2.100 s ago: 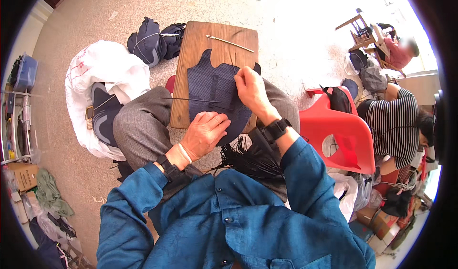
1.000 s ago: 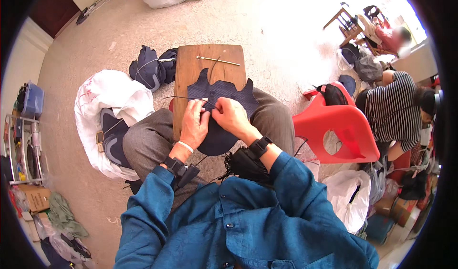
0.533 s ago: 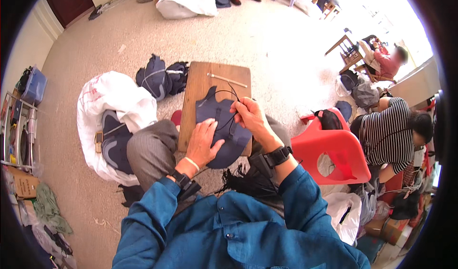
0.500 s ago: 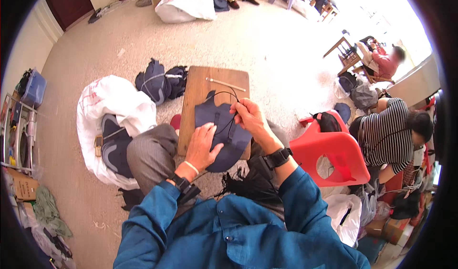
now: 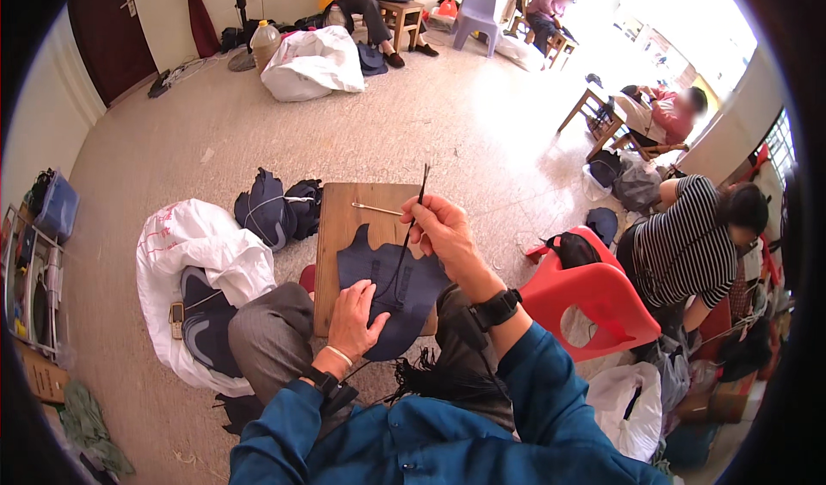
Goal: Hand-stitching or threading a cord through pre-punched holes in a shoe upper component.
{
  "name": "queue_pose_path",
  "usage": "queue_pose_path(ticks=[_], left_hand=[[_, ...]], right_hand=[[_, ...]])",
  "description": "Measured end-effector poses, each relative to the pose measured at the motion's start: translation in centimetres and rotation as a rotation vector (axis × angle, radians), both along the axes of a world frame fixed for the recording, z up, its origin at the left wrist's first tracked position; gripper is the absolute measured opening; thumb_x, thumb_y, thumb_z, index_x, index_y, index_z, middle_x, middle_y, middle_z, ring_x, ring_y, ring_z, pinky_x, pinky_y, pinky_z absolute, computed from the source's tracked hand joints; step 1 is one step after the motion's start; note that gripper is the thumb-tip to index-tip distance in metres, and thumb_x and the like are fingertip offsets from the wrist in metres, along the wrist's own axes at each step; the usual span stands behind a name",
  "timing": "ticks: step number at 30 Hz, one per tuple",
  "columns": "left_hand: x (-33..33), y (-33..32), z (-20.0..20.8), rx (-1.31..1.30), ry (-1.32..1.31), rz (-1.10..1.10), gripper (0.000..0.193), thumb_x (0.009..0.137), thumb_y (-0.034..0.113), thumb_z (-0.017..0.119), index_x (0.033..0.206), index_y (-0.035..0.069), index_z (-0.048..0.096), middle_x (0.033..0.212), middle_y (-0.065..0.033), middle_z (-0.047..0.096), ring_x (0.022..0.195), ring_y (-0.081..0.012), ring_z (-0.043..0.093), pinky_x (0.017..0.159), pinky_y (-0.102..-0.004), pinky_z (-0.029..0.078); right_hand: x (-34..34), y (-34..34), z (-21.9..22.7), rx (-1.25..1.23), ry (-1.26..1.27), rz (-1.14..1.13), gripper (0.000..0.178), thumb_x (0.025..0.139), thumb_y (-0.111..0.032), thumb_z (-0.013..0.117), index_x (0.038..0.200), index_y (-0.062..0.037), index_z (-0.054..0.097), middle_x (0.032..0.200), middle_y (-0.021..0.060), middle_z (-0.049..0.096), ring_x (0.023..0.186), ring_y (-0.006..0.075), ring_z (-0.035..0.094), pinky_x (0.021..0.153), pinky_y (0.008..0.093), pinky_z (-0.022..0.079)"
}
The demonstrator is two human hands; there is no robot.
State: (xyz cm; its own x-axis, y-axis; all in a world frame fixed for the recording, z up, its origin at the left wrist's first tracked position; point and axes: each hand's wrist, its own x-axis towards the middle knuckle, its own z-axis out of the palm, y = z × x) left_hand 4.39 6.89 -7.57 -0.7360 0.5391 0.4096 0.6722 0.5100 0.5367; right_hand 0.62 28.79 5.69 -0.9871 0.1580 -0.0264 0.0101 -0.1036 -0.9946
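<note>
Two hands at work, and your right hand [image 5: 443, 235] is up, thumb and fingers pinching one black cord [image 5: 402, 261], its end poking above your grip and the rest running down to the cloth. Your left hand [image 5: 351, 323] grasps nothing: it lies spread, fingers pressing on the near-left part of one navy fabric piece [image 5: 394, 323]. That piece sits on one wooden desk [image 5: 333, 227] in front of you, its lower end reaching past the near edge, two dark strips showing across its middle. One needle [image 5: 376, 209] lies beyond it, on the desk's far part.

Over to your left, two dark fabric bundles [image 5: 267, 210] on the floor, side by side, and nearer you one white sack [image 5: 198, 240], open, with one navy piece [image 5: 206, 321] and one phone [image 5: 176, 320] at its mouth. To your right, one red chair [image 5: 594, 300] carrying one black item [image 5: 576, 249]. Four other people in view, the nearest a person in stripes [image 5: 680, 248].
</note>
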Motion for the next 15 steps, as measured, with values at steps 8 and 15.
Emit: queue_pose_path(ticks=[8,15], left_hand=[[0.0,0.0,0.0,-0.011,0.001,0.009,0.062,0.081,0.020,0.080,0.132,-0.004,0.056,0.134,-0.0170,0.053,0.121,-0.0365,0.053,0.105,-0.0438,0.045],[0.1,0.0,-0.1,0.003,-0.018,0.025,0.059,0.081,0.022,0.080,0.131,-0.002,0.058,0.133,-0.0161,0.054,0.120,-0.0359,0.053,0.105,-0.0443,0.044]], right_hand=[[0.3,0.5,0.3,-0.094,0.024,0.027,0.022,0.107,-0.020,0.056,0.115,-0.0030,0.067,0.098,0.0031,0.070,0.071,0.0044,0.061,0.052,0.0179,0.046],[1.0,0.6,0.6,-0.269,0.015,0.089,0.022,0.107,-0.020,0.055,0.117,-0.0039,0.066,0.099,0.0046,0.072,0.072,0.0064,0.065,0.054,0.0184,0.048]])
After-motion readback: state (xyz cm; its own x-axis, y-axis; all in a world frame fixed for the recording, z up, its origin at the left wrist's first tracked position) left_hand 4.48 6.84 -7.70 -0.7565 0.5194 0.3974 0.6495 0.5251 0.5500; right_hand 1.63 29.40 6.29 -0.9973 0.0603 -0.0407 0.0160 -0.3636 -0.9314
